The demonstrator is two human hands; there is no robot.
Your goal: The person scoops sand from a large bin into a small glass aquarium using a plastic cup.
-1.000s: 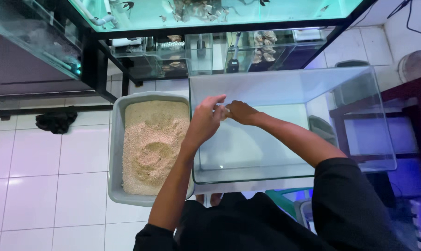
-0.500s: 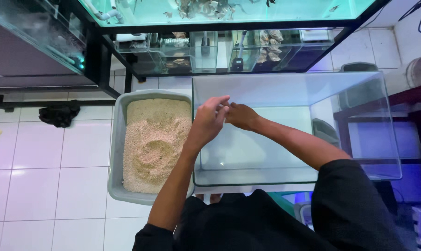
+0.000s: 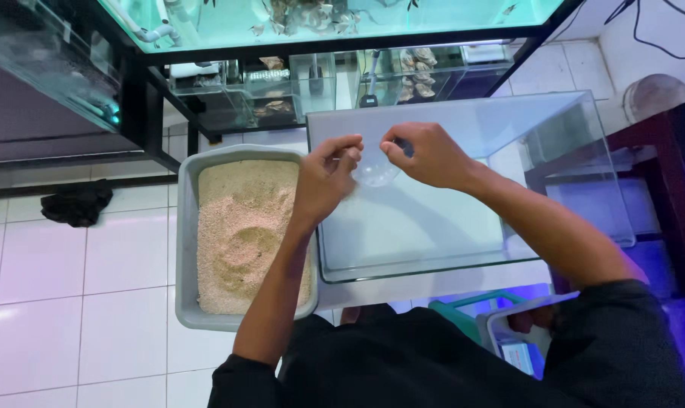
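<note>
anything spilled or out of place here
One oddity: a dark crumpled cloth lies loose on the white tile floor at the left. The sand stays inside the grey tray, and the glass tank sits level.

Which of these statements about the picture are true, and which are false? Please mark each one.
1. Both hands are above the empty glass tank. True.
2. The grey tray beside the tank holds water. False: it holds pale sand.
3. The left hand and the right hand together hold a small clear, thin item. True; what it is exactly cannot be told.
4. The tray stands to the right of the tank. False: it stands to its left.
5. A dark cloth lies on the white tiled floor. True.
</note>
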